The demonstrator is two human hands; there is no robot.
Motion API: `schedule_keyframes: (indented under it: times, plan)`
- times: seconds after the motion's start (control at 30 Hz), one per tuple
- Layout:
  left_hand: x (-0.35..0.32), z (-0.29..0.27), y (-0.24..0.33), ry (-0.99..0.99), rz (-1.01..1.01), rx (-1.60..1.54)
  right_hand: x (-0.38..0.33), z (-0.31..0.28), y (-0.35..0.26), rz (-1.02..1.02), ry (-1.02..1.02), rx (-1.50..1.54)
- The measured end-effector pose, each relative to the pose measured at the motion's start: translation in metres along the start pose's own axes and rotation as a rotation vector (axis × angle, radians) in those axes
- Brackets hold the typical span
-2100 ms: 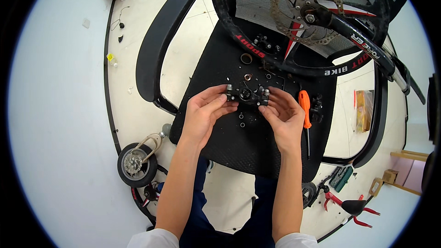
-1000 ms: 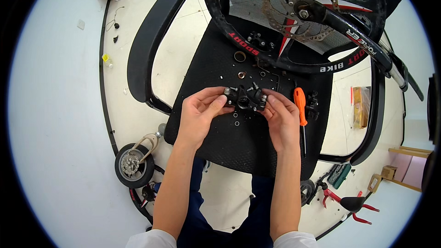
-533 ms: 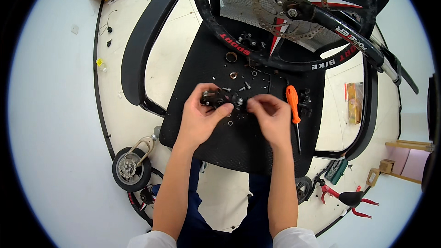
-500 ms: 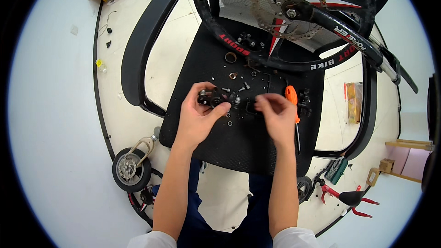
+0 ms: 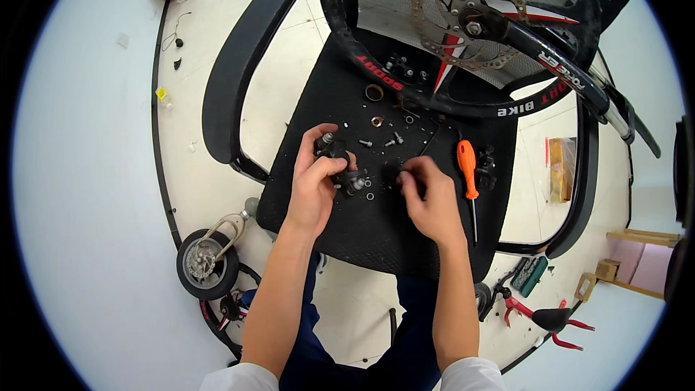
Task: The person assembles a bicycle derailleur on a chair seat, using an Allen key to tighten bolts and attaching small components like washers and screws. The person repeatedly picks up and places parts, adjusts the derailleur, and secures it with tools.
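Observation:
My left hand [image 5: 313,187] is closed around a black bicycle brake caliper [image 5: 334,156] with silver bolts, tilted and held above the chair seat. Over the seat to its right, my right hand [image 5: 428,199] has its thumb and fingers pinched together. A small dark part shows at those fingertips, but its kind is lost against the black mesh. Beyond the hands lie loose silver bolts [image 5: 395,139], and small washers [image 5: 370,196] are next to the caliper. A thin black L-shaped hex key [image 5: 432,137] lies beyond my right hand. To its right rests an orange-handled screwdriver [image 5: 468,166].
A bicycle wheel with a disc rotor [image 5: 427,18] and a black fork [image 5: 565,76] leans over the seat's far side. More black brake parts [image 5: 486,168] lie beside the screwdriver. Armrests [image 5: 224,80] flank the seat. A small wheel [image 5: 208,264] stands on the floor at left.
My left hand has turned the caliper from level to steeply tilted. My right hand has shifted slightly down and left, away from the screwdriver. The whole view has shifted a little.

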State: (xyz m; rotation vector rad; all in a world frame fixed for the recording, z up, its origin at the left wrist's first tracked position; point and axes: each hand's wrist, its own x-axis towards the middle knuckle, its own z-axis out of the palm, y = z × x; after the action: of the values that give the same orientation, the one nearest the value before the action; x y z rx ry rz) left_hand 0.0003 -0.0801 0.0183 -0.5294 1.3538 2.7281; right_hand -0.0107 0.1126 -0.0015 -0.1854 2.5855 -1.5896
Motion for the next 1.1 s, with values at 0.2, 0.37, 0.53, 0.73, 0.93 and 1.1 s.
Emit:
schedule_keyframes:
  times: [0.2, 0.37, 0.53, 0.73, 0.93, 1.1]
  plan:
    - [0.002, -0.001, -0.007, 0.1, 0.125, 0.203, -0.019, -0.001, -0.037, 0.363, -0.283, 0.668]
    - [0.008, 0.001, -0.021, 0.175, 0.278, 0.421, -0.025, 0.022, -0.041, 0.163, -0.259, 0.302]
    - [0.007, 0.002, -0.02, 0.165, 0.239, 0.5, -0.025, 0.026, -0.04, 0.209, -0.195, 0.284]
    - [0.001, 0.008, -0.017, 0.147, 0.457, 0.777, -0.023, 0.026, -0.032, 0.221, -0.242, 0.324]
    - [0.004, 0.007, -0.018, 0.132, 0.616, 0.811, -0.02, 0.027, -0.038, 0.446, -0.357, 0.451]
    - [0.004, 0.005, -0.02, 0.177, 0.482, 0.662, -0.028, 0.043, -0.042, 0.24, -0.315, 0.232]
